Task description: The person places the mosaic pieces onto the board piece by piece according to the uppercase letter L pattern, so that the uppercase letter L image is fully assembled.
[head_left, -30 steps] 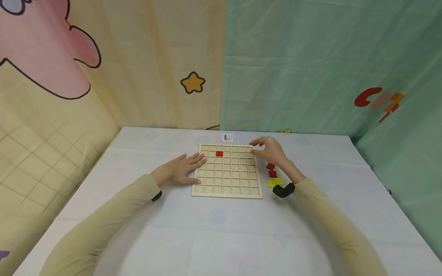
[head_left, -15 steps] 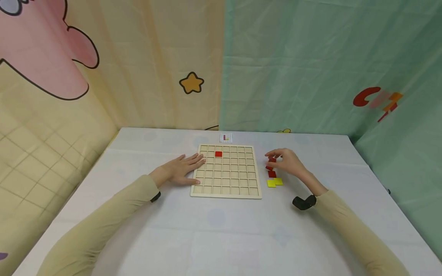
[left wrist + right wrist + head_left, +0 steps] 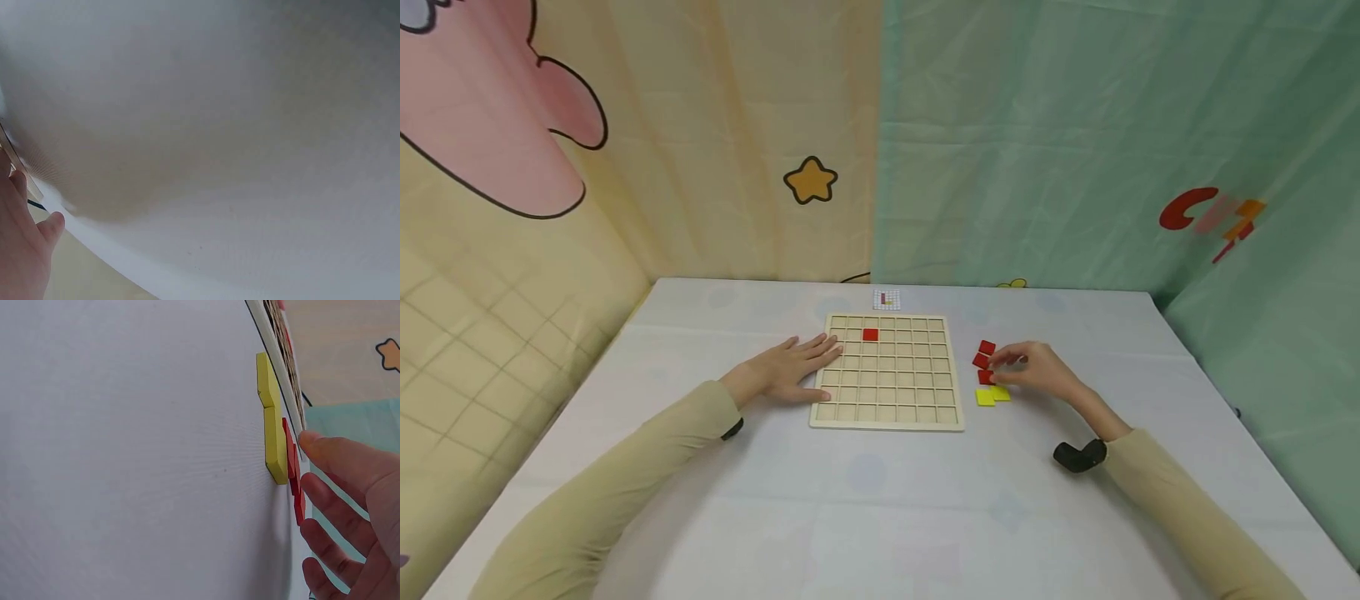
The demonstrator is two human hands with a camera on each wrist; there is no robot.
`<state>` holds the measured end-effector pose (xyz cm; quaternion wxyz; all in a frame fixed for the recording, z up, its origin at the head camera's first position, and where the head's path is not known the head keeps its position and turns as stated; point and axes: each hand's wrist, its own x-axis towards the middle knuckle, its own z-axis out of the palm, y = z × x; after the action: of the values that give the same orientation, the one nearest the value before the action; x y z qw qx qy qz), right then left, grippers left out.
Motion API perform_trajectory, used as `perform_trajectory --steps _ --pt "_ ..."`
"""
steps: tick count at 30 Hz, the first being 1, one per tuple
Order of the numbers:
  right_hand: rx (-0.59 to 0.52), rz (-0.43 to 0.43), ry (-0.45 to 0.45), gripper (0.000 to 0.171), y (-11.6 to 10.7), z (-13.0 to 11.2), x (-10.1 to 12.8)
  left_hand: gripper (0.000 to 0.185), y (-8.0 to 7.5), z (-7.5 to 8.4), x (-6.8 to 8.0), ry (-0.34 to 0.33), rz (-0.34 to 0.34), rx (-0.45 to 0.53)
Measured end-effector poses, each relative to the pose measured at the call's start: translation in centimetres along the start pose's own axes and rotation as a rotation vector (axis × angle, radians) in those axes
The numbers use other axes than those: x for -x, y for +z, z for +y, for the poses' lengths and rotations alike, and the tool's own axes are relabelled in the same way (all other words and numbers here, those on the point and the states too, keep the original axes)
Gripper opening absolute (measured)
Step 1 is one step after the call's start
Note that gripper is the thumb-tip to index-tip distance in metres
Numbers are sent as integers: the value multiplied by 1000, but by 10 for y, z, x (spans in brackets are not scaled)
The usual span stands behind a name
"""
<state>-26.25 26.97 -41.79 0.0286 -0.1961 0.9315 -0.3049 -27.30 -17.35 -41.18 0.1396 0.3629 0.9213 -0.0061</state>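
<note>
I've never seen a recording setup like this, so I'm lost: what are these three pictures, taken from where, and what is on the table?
No machine here: a person works with bare hands. The wide picture comes from a camera on the head; the other two come from cameras on each wrist. On the white table lies a wooden grid board with one red tile in a cell. The left hand rests flat at the board's left edge. The right hand reaches the loose red tiles beside two yellow tiles; whether it grips one is unclear.
</note>
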Motion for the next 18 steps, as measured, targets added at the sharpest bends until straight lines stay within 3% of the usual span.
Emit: perform_trajectory --steps 18 --pt "15 -18 -12 20 5 1 -1 84 1 1 0 1 8 -19"
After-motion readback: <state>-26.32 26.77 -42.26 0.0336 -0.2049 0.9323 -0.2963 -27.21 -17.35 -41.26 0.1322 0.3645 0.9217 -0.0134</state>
